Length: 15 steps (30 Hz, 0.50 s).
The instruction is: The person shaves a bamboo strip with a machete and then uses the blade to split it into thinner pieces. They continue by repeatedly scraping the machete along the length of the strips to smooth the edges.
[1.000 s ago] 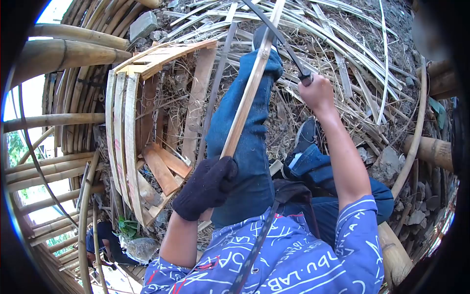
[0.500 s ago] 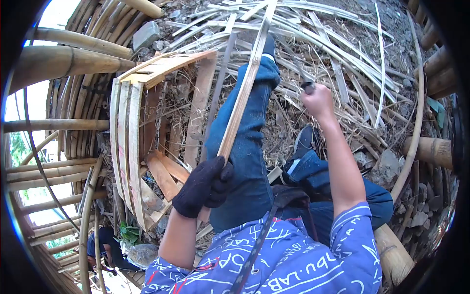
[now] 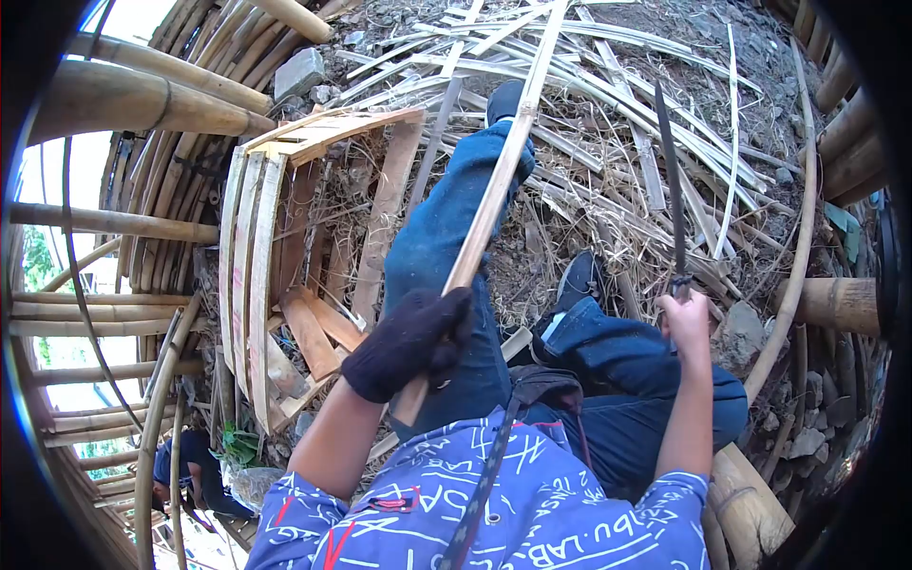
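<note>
A black glove covers my left hand (image 3: 408, 344), which is closed round the lower part of a long flat bamboo strip (image 3: 494, 204). The strip slants up and away over my outstretched leg (image 3: 454, 204). My bare right hand (image 3: 686, 323) grips the handle of a long dark knife (image 3: 671, 180). Its blade points away from me over the scattered strips, apart from the bamboo strip in my left hand.
A wooden crate (image 3: 255, 285) lies to the left of my leg. Thin split strips (image 3: 608, 71) cover the ground ahead. Bamboo poles (image 3: 142, 104) stand at the left, and rocks (image 3: 741, 332) lie at the right. Another person (image 3: 190, 470) is at the lower left.
My right hand has moved right and toward me, and the knife blade now points straight ahead. My left hand has shifted slightly right and up along with the bamboo strip.
</note>
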Motion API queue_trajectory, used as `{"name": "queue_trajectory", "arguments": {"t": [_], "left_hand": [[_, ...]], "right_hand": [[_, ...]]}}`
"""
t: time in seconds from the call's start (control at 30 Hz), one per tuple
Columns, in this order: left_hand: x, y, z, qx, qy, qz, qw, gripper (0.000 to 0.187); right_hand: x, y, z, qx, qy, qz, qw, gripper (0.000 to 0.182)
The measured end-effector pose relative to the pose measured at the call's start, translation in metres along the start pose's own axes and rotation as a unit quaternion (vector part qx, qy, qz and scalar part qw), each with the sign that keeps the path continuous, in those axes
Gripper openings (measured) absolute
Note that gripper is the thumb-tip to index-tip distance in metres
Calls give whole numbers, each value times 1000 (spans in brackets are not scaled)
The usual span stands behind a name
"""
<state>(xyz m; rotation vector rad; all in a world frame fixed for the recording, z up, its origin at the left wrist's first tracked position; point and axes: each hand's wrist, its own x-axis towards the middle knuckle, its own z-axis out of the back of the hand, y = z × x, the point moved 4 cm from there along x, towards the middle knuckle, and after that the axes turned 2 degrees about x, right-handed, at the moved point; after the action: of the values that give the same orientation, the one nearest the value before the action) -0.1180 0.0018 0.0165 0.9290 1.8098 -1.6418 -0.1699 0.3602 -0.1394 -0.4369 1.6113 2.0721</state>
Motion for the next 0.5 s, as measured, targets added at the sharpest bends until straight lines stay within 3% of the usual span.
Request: {"name": "queue_trajectory", "arguments": {"t": [0.03,0.17,0.37,0.5], "left_hand": [[4,-2,-8,63,-10,-29,998,39],[6,-12,-47,100,-30,-19,994,35],[17,-11,-72,160,-66,-55,983,25],[24,-9,-78,248,-91,-114,958,22]], "right_hand": [[-1,4,-8,25,4,5,1000,18],[-5,21,-28,103,70,25,992,17],[-13,19,-26,85,82,33,992,17],[-14,18,-32,157,105,19,982,15]]}}
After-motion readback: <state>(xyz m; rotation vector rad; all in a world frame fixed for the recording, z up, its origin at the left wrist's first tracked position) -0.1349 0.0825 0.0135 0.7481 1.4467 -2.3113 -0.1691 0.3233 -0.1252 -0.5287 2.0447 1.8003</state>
